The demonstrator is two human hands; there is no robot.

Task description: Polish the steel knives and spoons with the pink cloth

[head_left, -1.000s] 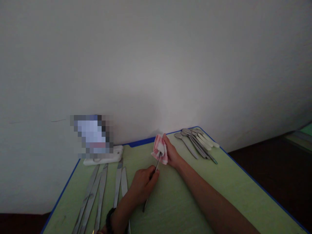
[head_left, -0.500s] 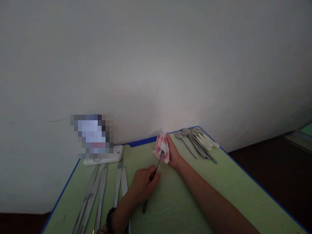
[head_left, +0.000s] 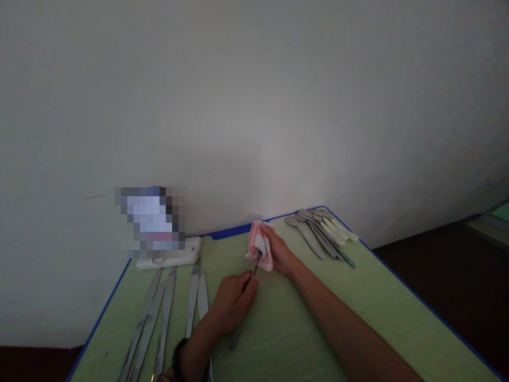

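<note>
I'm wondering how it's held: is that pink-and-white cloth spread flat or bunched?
Bunched: the pink-and-white cloth shows folds and creases in the right hand, around a slim metal utensil.

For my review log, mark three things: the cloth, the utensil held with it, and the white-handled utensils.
Pink-and-white cloth [head_left: 255,240]: head view, on its folded left part.
Held utensil [head_left: 256,263]: head view, on its shaft just below the cloth.
White-handled utensils [head_left: 333,232]: head view, on one handle's middle.

Right hand [head_left: 277,251] and pink-white cloth [head_left: 260,245] — shifted leftward, nearer left hand [head_left: 234,301]; metal utensil [head_left: 256,264] rolled — broader face showing.
</note>
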